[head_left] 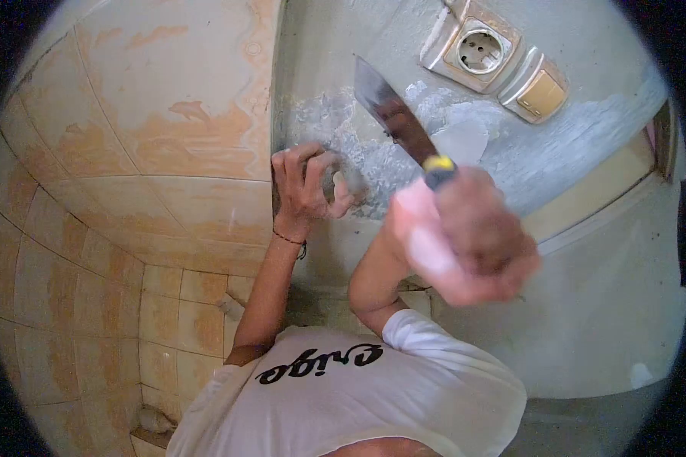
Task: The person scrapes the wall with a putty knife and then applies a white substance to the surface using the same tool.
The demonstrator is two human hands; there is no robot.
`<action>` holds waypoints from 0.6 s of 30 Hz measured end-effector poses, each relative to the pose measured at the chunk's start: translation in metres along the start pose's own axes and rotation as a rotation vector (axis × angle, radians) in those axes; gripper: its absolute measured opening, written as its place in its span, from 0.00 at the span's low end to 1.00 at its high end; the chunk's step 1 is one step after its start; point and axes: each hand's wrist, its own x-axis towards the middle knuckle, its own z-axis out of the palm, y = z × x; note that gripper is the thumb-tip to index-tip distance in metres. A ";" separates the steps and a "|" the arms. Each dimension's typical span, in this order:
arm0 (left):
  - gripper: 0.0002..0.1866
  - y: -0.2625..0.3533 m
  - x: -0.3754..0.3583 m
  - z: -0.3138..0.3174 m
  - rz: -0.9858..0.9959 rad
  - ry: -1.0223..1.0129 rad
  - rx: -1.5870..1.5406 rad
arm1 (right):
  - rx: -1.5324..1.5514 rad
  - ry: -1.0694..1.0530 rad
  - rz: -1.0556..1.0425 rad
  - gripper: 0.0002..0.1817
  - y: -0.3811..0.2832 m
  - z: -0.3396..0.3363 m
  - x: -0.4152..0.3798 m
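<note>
My right hand [472,236], smeared by motion, is closed around the handle of a knife [396,118]. Its broad blade points up and to the left, dark near the yellow band at the handle and paler at the tip. To the left, my left hand [305,183] is against the grey surface [312,38] beside the tiles, its fingers curled. Something greyish and blurred shows between thumb and fingers; I cannot tell what it is. A rough, whitish-grey scraped patch [389,179] spreads behind both hands and the blade.
A power socket [480,52] and a light switch [543,93] are mounted at the upper right. Orange-and-cream tiles [183,137] cover the left wall. A pale ledge [594,198] runs along the right side.
</note>
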 end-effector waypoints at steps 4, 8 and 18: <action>0.18 -0.002 -0.001 0.004 -0.006 0.015 0.016 | 0.087 -0.042 0.020 0.24 -0.001 0.000 0.003; 0.19 -0.001 0.000 0.001 0.003 -0.011 0.017 | 0.253 0.034 -0.028 0.24 0.010 -0.001 0.001; 0.19 -0.002 -0.004 0.003 -0.004 -0.005 0.008 | 0.156 -0.069 0.045 0.23 0.007 -0.002 -0.002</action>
